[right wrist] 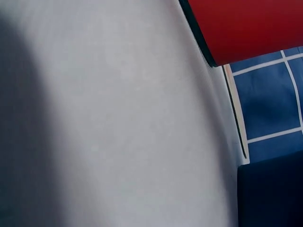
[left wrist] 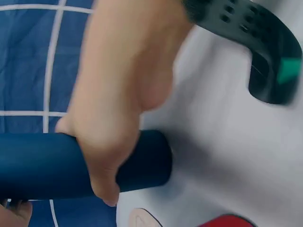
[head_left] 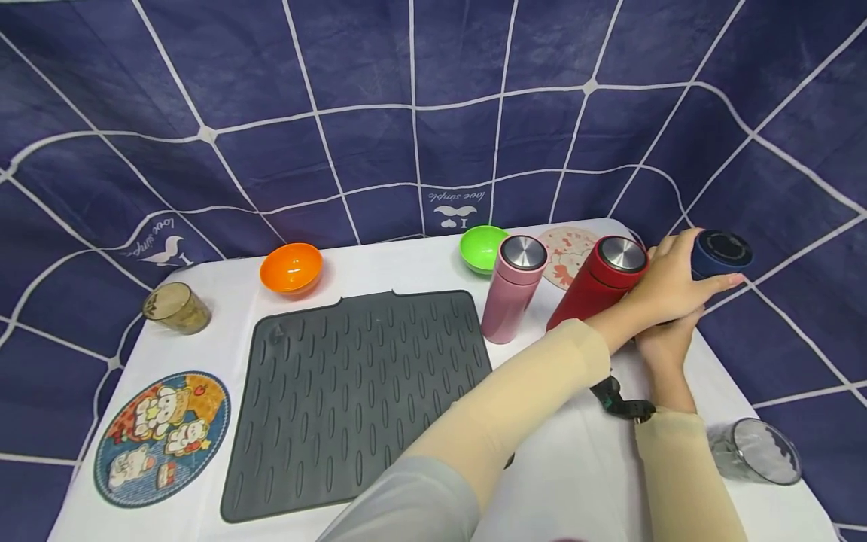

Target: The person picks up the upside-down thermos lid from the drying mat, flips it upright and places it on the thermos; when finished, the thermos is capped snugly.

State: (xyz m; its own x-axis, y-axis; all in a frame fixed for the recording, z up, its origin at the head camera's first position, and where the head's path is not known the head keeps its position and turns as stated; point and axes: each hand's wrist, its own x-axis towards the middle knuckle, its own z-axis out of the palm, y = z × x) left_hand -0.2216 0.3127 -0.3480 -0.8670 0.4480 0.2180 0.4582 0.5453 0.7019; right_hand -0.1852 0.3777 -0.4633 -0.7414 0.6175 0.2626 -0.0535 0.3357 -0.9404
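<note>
A dark blue thermos flask [head_left: 723,254] stands at the table's right edge, its lid facing up. My left hand [head_left: 664,278] grips it at the lid, with the thumb along the near side and the fingers round the far side. Lower down, my right hand [head_left: 667,350] holds the flask's body, largely hidden by the left arm in the head view. The left wrist view shows that right hand [left wrist: 111,127] wrapped round the blue body [left wrist: 42,161] near its base, close to the white cloth. Beside the left wrist is a red thermos flask [head_left: 596,282], partly covered by the arm.
A pink thermos [head_left: 508,297], green bowl [head_left: 481,252] and pink round mat [head_left: 565,248] are nearby. A clear glass [head_left: 755,452] stands near right. Further left are a grey drying mat [head_left: 359,391], orange bowl [head_left: 291,269], amber glass [head_left: 177,309] and round cartoon mat [head_left: 162,436].
</note>
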